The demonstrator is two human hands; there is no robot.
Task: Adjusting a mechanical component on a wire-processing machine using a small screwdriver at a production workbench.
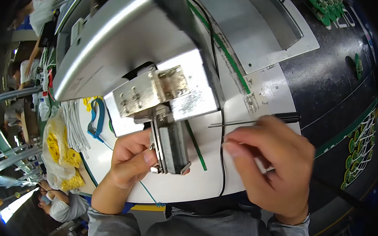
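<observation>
My left hand [129, 160] presses its thumb and fingers against the lower metal jaw block [171, 145] of a grey bench machine [128, 48], pinching something small there that I cannot make out. My right hand [269, 163] hovers over the white table top [202, 180] to the right of the jaw, fingers curled and pinched together, next to a thin black cable [222, 164]. A slim metal rod with a black handle [259, 120] lies just beyond the right hand's fingers.
White cables [76, 127] and a plastic bag of yellow parts [59, 153] lie at the left. Green circuit boards [328, 7] sit at the top right on a dark mat, more boards [360, 149] at the right edge. Other people work at the far left.
</observation>
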